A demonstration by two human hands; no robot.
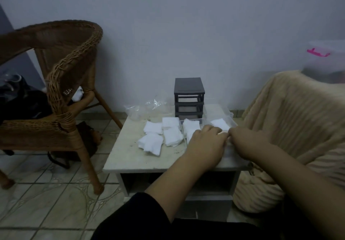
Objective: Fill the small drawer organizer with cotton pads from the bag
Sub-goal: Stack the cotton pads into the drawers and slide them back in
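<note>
Head view, dim light. Organizer (188, 94) stands at the back of the table (130, 155), against the wall. Its top slot looks hollow; the two below seem to have fronts in them.

A clear drawer (183, 137) lies on the table just in front of the organizer. I cannot tell whether it is fully out of its slot.

Progress: part done, as I judge it.
- Pads (162, 135) lie loose in four or five white stacks on the table, just left of the drawer. These are left to load.
- More white pads show inside the drawer, at its far end, so filling has begun.
- Bag (147, 107) lies crumpled at the back left, beside the organizer, and looks emptied.
- The drawer then has to go back into the organizer.

Hands: my left hand (205, 142) and right hand (244, 142) meet over the drawer's near end, knuckles up, fingers bent downward. Something pale sits between the fingertips — a pad or the drawer wall, I cannot tell which, so I cannot say whether either hand grips anything.

Writing: none legible — no brand or label can be read on the bag, drawer or organizer.
</note>
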